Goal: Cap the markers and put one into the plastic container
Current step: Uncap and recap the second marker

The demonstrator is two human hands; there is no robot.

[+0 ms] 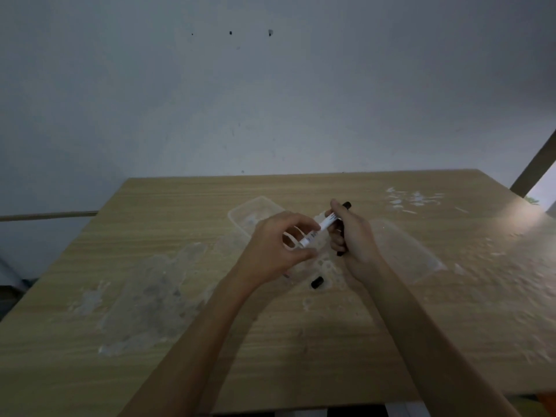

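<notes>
A white marker [319,230] with a black end slants between both hands above the table. My right hand [352,236] grips its upper part and also holds a second dark marker [340,251] that pokes out below the fist. My left hand [276,248] has its fingertips at the white marker's lower end; whether it grips is unclear. A loose black cap [317,282] lies on the table just below the hands. The clear plastic container [251,213] stands behind my left hand, partly hidden by it.
A clear plastic lid [406,251] lies right of my right hand. The wooden table [150,296] has pale worn patches at left and back right. A grey wall rises behind the table's far edge.
</notes>
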